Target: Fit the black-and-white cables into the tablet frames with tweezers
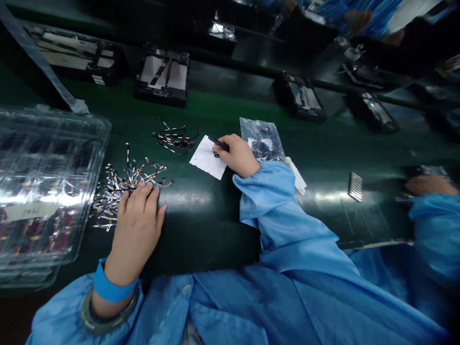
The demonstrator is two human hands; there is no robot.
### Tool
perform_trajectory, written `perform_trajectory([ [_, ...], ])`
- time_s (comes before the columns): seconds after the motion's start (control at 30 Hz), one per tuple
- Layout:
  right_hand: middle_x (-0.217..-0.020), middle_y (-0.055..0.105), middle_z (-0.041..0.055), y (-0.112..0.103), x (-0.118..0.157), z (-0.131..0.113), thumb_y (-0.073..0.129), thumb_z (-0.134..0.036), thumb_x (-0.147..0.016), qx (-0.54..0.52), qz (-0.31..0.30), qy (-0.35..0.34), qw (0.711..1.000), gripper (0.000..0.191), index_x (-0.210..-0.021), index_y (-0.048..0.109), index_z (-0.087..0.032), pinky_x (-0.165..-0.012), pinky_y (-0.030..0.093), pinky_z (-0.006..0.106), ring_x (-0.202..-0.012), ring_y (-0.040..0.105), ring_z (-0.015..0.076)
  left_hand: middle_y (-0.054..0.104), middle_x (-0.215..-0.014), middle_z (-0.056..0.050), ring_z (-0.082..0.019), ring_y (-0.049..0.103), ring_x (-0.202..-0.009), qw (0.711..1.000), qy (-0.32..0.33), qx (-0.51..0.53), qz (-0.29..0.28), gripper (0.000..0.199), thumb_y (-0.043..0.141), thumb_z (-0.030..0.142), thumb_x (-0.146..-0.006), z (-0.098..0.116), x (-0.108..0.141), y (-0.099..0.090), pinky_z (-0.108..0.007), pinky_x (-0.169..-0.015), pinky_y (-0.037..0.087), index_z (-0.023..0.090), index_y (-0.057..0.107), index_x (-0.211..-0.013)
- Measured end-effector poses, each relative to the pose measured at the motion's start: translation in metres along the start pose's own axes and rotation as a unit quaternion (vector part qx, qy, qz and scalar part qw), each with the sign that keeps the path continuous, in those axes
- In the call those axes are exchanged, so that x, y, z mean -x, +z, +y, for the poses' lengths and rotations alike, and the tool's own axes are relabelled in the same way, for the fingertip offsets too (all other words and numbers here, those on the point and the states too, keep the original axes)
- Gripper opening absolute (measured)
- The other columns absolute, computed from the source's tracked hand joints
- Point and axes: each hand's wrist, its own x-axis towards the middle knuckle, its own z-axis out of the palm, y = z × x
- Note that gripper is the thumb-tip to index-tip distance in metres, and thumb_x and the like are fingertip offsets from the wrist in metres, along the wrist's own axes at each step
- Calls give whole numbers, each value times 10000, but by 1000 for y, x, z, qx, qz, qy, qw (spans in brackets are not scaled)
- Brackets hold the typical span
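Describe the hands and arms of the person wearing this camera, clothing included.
The bare left hand has a flat, bright-blue wristband and a rounded grey-green bangle below a loose blue fabric sleeve. The bare right hand emerges from a matching wrinkled sleeve.

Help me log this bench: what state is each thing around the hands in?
Left hand: palm down, fingers on the strip pile.
Right hand: gripping the black tool.
Black tool: held aslant over the white paper.
Strip pile: loose, tangled.
Smaller strip bunch: loose, untouched.
White paper: laid out, dark bits on it.
Plastic bag: contents inside; seal unclear.
Clear trays: stacked, parts inside.
Blue wristband: worn on left wrist.
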Motion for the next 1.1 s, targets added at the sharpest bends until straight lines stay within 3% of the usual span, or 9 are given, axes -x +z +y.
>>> perform_trajectory([
  [0.37,-1060,621,129,6,-4,2,520,-192,-909,9,-13,1,1000,193,-1032,657,-133,-865,457,366,-945,601,245,584,-1301,-229,-355,505,-1271,1000,-9,3,-12,419,395,271,-975,0,0,0,-526,-1084,357,27,562,-1271],
  [0.63,-965,636,87,-5,1,4,534,-201,-885,-7,1,-22,1000,126,-958,634,-177,-850,444,375,-902,594,240,575,-1318,-241,-358,495,-1293,1000,-14,13,-22,426,388,285,-976,-1,0,0,-541,-1094,354,37,557,-1279],
  [0.93,-951,630,82,-2,-2,8,564,-202,-859,17,-46,-50,998,89,-879,650,-193,-849,462,383,-922,600,246,575,-1309,-243,-373,495,-1283,1000,-7,12,-21,425,404,266,-971,1,-1,-2,-541,-1082,357,16,553,-1280],
  [1.1,-967,628,86,-8,-7,6,592,-200,-849,8,-84,-24,996,67,-887,644,-183,-858,456,371,-925,599,238,578,-1304,-238,-369,497,-1278,1000,-9,7,-19,425,397,261,-973,1,-1,-2,-537,-1080,359,17,548,-1286],
])
